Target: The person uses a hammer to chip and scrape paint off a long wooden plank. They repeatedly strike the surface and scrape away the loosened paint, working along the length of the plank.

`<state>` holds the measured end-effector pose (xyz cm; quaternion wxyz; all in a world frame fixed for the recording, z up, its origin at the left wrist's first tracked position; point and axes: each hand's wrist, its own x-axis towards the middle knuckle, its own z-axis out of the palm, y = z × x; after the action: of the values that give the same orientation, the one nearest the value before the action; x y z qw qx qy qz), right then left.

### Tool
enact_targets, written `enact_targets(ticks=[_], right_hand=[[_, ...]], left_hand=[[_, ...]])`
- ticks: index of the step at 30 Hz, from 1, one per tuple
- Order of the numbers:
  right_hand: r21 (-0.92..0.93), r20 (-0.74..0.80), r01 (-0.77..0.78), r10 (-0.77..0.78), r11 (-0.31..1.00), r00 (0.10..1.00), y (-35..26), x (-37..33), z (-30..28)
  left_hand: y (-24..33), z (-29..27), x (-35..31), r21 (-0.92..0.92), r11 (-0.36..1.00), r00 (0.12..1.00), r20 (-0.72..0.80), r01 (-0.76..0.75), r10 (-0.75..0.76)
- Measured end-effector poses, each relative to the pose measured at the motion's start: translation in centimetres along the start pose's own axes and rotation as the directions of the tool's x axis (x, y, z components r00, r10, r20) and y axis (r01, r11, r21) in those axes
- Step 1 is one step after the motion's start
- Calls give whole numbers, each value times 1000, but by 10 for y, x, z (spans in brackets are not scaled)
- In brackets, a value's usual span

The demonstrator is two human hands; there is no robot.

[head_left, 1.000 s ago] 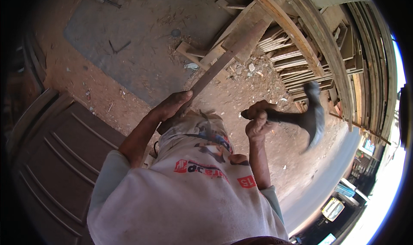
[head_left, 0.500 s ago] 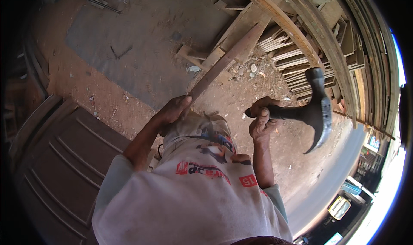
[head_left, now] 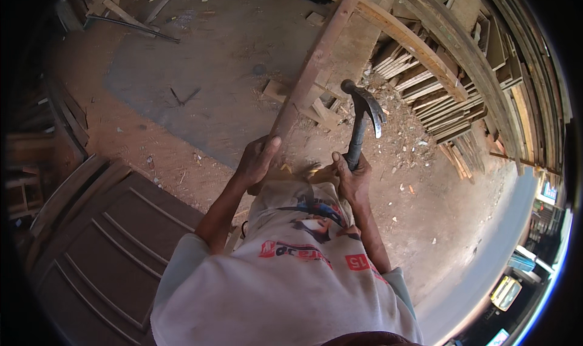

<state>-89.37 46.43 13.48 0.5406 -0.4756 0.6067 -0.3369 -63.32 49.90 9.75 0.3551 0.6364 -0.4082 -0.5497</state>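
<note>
2 hands, both the wearer's own. L hand [head_left: 258, 159] grasps near end of 1 plank [head_left: 313, 60], thumb visible along its edge, rest of fingers mostly hidden. Plank = long, reddish-brown, slants up & away from wearer; far end overlaps 1 lighter beam [head_left: 413, 36] in view, can't tell if touching. R hand [head_left: 354, 179] clenched round handle of 1 claw hammer [head_left: 358, 127], thumb up the grip; dark handle, metal head uppermost, striking face twd L, claw twd R. Hammer is R of plank, apart from it.

1 light shirt [head_left: 267, 297] on wearer, w/ printed front: red block & red/dark lettering approx. centre, 1 red square w/ white numerals to R, dark picture print above, partly creased. No. of prints hard to fix b/c of folds.

1 dark brown panel [head_left: 97, 255] lower L w/ raised lines. Stacked boards [head_left: 437, 97] upper R, many, overlapped, can't count. 1 dark V-shaped piece [head_left: 184, 97] on grey slab [head_left: 200, 60]; 1 long dark rod [head_left: 130, 28] upper L. Reddish dirt floor [head_left: 425, 224] w/ scattered scraps. 1 yellow-framed sign-like item [head_left: 506, 293] far lower R, too small to read.
</note>
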Motion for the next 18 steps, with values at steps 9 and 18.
enact_targets(ticks=[9,18], right_hand=[[126,77,106,-117,986,990,-5,15,-31],[321,56,6,-26,947,998,-12,4,-87]], left_hand=[[98,75,45,-278,885,926,-54,-372,373],[71,113,55,-72,964,963,71,-257,262]])
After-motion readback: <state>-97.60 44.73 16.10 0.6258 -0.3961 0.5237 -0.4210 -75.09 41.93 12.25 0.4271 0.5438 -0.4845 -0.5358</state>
